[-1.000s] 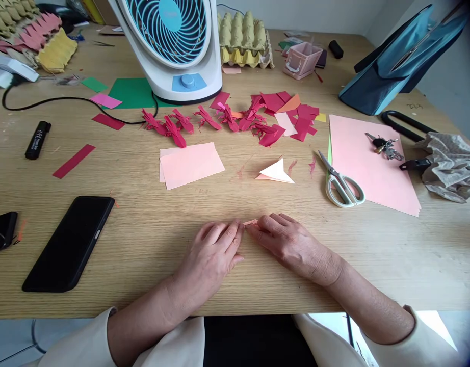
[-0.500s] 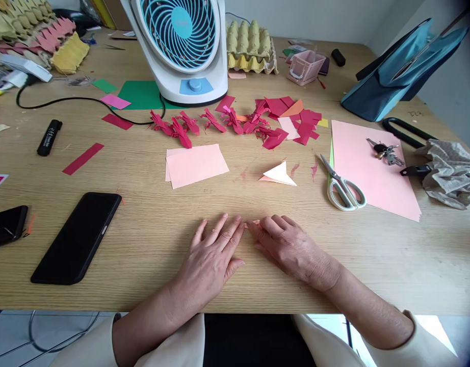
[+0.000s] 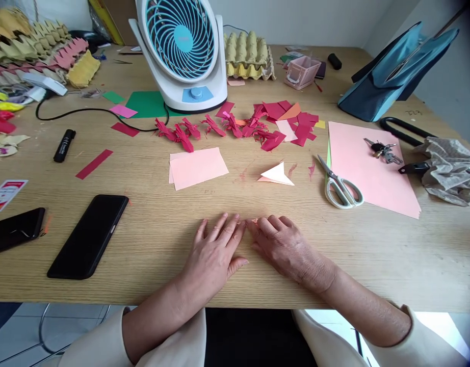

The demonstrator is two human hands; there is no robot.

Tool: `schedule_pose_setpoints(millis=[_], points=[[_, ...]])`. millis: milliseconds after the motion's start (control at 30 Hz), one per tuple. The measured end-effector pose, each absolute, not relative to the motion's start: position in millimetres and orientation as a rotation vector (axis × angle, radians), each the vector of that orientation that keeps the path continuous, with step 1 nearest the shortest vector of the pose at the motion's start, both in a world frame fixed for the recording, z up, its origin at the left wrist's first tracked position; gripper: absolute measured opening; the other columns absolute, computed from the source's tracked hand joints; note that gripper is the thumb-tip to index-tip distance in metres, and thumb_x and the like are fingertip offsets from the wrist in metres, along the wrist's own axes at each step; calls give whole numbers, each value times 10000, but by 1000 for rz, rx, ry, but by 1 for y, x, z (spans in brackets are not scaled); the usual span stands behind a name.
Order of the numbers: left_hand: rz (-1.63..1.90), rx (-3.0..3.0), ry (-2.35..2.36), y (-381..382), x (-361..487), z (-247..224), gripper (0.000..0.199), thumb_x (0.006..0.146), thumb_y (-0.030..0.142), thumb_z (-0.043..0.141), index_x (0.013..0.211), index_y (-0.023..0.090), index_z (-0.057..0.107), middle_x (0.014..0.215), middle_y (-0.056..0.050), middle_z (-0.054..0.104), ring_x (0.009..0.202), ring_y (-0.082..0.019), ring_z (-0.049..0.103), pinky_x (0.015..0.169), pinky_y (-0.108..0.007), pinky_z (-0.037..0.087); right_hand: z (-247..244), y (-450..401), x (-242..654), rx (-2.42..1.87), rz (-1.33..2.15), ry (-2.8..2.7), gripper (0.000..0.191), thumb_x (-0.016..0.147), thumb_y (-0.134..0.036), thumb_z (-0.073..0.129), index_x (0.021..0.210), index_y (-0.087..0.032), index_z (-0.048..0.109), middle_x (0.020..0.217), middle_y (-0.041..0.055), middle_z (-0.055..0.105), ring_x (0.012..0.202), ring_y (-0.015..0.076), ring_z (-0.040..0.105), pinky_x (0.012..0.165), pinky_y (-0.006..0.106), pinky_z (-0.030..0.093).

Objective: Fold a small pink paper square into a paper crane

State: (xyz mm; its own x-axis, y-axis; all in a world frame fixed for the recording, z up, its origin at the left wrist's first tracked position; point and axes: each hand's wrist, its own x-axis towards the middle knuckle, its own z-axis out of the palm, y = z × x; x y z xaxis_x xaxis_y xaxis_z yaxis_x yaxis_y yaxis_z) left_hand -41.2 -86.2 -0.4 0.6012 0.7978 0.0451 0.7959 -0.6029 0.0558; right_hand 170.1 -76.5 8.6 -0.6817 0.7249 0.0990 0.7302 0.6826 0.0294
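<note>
My left hand (image 3: 215, 252) lies flat on the table with its fingers spread, the fingertips over one end of a small folded piece of pink paper (image 3: 254, 220). Curled fingers of my right hand (image 3: 286, 250) press on the other end of it. Most of this paper is hidden under the fingers. Farther up the table stands a folded pink paper piece (image 3: 277, 174) with a pointed top. Left of that lie pink paper rectangles (image 3: 199, 169), one partly over another. White-handled scissors (image 3: 344, 191) rest to the right.
Red folded paper pieces (image 3: 181, 135) and red scraps (image 3: 306, 125) lie before a fan (image 3: 204, 95). Pink sheets (image 3: 372, 178) bear keys (image 3: 384, 151) at right. A black phone (image 3: 87, 237), a marker (image 3: 64, 146) and a red strip (image 3: 94, 163) are at left. A blue bag (image 3: 372, 84) stands behind.
The whole view has shifted slightly, with objects on the left appearing farther right. Both hands stay at nearly the same place on the folded paper.
</note>
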Motion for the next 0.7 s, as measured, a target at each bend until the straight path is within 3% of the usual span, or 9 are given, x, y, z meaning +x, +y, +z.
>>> schedule_pose_setpoints(millis=[367, 567, 700], points=[[235, 2777, 1410, -89, -46, -13, 594, 990, 439, 419, 1516, 169, 356, 1571, -89, 380, 1457, -279, 317, 1174, -486, 257, 10, -83, 169, -1257, -111, -2786, 518, 950, -397, 565, 1369, -98, 504, 1216, 151, 583, 946, 269, 502, 737, 411, 433], [246, 2768, 1430, -86, -43, -8, 505, 988, 401, 447, 1442, 183, 469, 1531, -93, 445, 1412, -276, 379, 1117, -469, 326, 10, -85, 158, -1376, -171, -2769, 479, 951, -408, 571, 1304, -84, 554, 1116, 145, 604, 920, 262, 530, 692, 391, 452], [284, 2785, 1435, -78, -36, 1, 351, 986, 254, 458, 1303, 188, 592, 1418, -91, 569, 1286, -251, 499, 1031, -436, 393, 9, -81, 168, -1353, -127, -2681, 319, 982, -268, 516, 1278, -160, 568, 1020, 99, 602, 851, 222, 549, 720, 350, 457]])
